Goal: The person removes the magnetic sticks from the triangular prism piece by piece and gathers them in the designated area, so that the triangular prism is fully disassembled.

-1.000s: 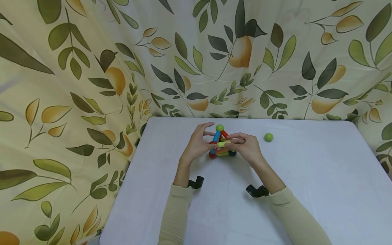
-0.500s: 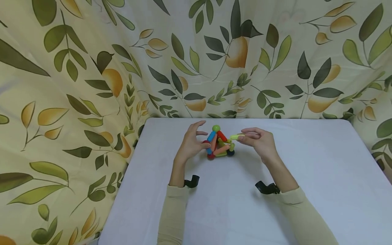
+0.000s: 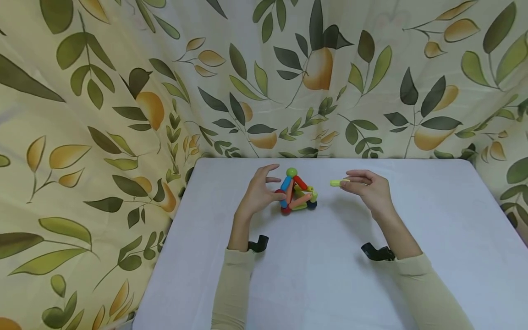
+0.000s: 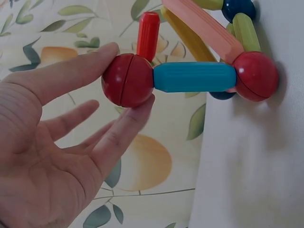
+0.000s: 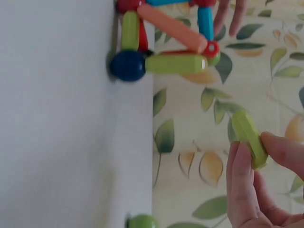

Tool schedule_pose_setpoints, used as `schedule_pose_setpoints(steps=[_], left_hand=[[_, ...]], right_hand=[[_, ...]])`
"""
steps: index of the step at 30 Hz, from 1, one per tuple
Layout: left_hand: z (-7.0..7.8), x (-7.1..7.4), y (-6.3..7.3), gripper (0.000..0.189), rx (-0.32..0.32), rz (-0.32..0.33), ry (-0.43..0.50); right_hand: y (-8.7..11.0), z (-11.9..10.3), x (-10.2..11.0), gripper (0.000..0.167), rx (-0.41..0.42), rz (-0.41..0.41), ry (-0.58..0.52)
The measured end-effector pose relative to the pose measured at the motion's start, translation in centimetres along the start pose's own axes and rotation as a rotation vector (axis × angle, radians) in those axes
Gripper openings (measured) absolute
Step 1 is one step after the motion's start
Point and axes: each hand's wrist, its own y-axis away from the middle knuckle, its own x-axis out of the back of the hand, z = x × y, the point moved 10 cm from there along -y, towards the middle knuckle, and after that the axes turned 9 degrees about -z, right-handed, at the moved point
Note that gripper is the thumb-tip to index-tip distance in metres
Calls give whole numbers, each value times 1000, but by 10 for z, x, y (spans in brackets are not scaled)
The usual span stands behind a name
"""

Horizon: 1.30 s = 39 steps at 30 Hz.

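Observation:
A small frame of coloured magnetic sticks and balls stands on the white table, topped by a green ball (image 3: 291,172). My left hand (image 3: 259,190) pinches a red ball (image 4: 127,80) at the frame's left side between thumb and fingertip. From that ball a blue stick (image 4: 194,77) runs down to a lower red ball (image 4: 256,76). To the right, apart from the frame, my right hand (image 3: 371,190) pinches a yellow-green magnetic stick (image 5: 250,138) in the air. Facing it, a navy ball (image 5: 127,65) forms a base corner, joined to a light green stick (image 5: 175,63).
A loose green ball (image 5: 142,221) shows at the bottom of the right wrist view; in the head view my right hand hides it. Behind the white table (image 3: 313,266) hangs a leaf-patterned curtain (image 3: 231,110).
My right hand has drawn away to the right from the frame, carrying the yellow-green stick out from its front. The left hand stays at the frame's left side.

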Motion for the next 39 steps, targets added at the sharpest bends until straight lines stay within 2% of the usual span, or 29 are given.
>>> schedule_pose_setpoints(steps=[9,14,20,24,27,33,36,39], left_hand=[[3,-7,-1,89,11,-27,-11],[2,-7,1,90,11,-32,-23],[2,-7,1,89,9,-31,-17],[3,-7,0,89,7,-32,-22],[3,-7,0,88,4,-33,-19],[3,-7,-1,88,-5,-38,-7],[1,-7,-1,88,7,-37,-3],[-1,-7,-1,87,22,-33,-2]], right_hand=[[11,22,64,40,-35,108,-124],[15,35,87,42,-65,134,-166],[16,53,110,35,-116,143,-221],[14,63,120,34,-131,144,-204],[11,71,124,39,-162,138,-155],[3,88,122,58,-231,97,-52],[-2,93,120,59,-231,74,-6],[-5,96,117,59,-222,58,-14]])
